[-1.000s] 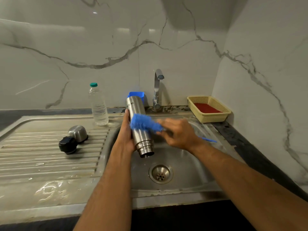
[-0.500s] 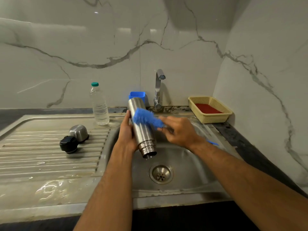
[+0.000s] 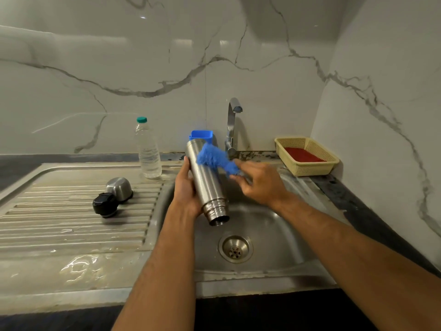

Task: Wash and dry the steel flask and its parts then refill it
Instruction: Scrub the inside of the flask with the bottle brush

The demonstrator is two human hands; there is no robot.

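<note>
My left hand (image 3: 187, 189) grips the steel flask (image 3: 205, 185) over the sink basin (image 3: 267, 235), tilted with its open mouth pointing down toward me. My right hand (image 3: 259, 183) holds a blue bristle brush (image 3: 212, 158) whose head lies against the flask's upper body near its base end. The flask's steel cup (image 3: 119, 188) and black stopper (image 3: 105, 204) lie side by side on the ribbed drainboard (image 3: 71, 223) at the left.
A clear plastic water bottle (image 3: 148, 151) with a green cap stands behind the drainboard. A blue container (image 3: 201, 136) and the tap (image 3: 232, 125) sit behind the basin. A yellow basket (image 3: 307, 155) with a red pad stands at the back right. Water pools on the front ledge.
The brush head has slid up the flask from its middle toward the base end. My left hand has tilted the flask slightly and kept its grip.
</note>
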